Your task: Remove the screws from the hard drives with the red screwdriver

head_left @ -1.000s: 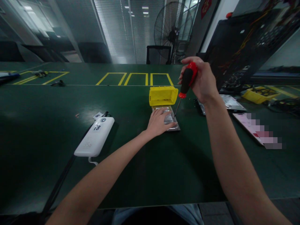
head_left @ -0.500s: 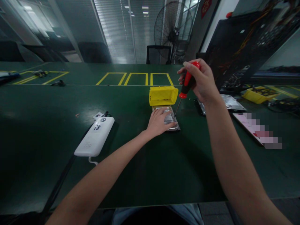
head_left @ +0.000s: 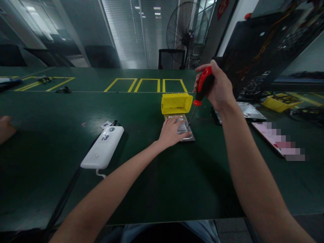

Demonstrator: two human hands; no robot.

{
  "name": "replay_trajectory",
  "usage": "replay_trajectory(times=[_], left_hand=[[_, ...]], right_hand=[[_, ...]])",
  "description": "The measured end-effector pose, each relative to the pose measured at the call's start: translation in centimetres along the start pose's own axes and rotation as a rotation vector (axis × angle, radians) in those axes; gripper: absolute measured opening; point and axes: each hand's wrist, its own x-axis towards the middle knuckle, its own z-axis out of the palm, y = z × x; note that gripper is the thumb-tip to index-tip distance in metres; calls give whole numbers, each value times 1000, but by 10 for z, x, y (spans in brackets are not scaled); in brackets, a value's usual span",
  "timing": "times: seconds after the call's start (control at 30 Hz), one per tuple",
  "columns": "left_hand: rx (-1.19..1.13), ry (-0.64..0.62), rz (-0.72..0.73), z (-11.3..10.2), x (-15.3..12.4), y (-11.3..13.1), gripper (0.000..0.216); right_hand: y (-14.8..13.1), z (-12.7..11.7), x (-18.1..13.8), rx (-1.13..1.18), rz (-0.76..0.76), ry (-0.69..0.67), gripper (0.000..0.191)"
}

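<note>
With clock directions being read from the hard drive [head_left: 182,128] and twelve pointing away from the wearer, a broad dark-green counter [head_left: 152,192] is spreading out on every side. The drive is lying flat near its middle, label up. The left hand [head_left: 172,131] is resting across it, its fingers laid over the top and the thumb spread wide. The right hand [head_left: 219,87] is holding a red-and-black screwdriver [head_left: 202,86], its fingers wrapping the handle; the shaft is slanting down to the drive's three o'clock side.

A yellow bin [head_left: 176,101] is sitting just beyond at twelve. Yellow tape outlines [head_left: 148,79] are marking the surface toward eleven. A white device [head_left: 102,152] marked 18 is lying near nine, and another person's hand [head_left: 6,129] is showing far out at nine. Toward three, a flat pink-faced object [head_left: 267,133], partly pixelated, is lying; a second yellow bin [head_left: 274,105] is standing between two and three.

In the dim room, a large fan [head_left: 186,36] is standing at twelve behind a chair [head_left: 171,58], and pale blinds [head_left: 126,37] are covering glass toward eleven.
</note>
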Motion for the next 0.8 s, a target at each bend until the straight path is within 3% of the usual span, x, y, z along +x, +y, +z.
replay_trajectory(times=[0.2, 0.8], left_hand=[[7, 14, 9, 2, 1, -1, 64], [10, 3, 4, 0, 1, 0, 64]], right_hand=[[-1, 5, -1, 64, -13, 59, 28], [1, 1, -1, 22, -9, 11, 30]])
